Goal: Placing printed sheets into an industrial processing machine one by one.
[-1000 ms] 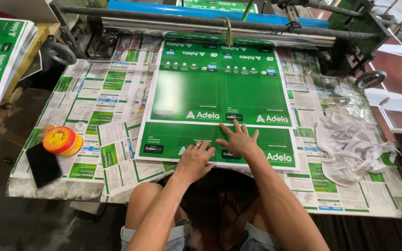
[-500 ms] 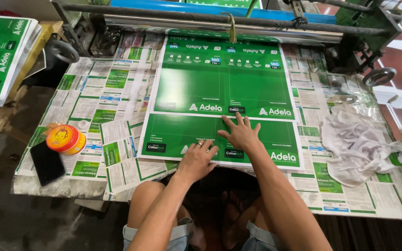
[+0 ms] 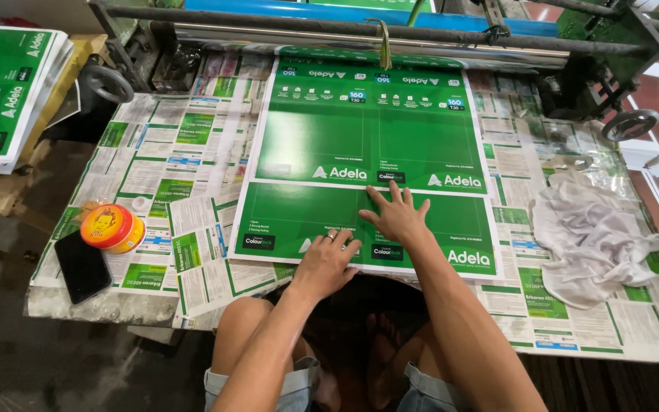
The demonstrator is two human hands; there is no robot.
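Paper-covered table (image 3: 154,175), glossy green printed sheet (image 3: 329,137) under flat, open, empty left hand (image 3: 328,263) and right hand (image 3: 398,217).

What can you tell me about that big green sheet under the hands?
The big green sheet is a glossy printed sheet with white borders, white logos and small black labels, split into panels. It lies flat on a table covered with printed papers; its far edge sits under a metal roller. The left hand and right hand press flat on its near part, fingers spread.
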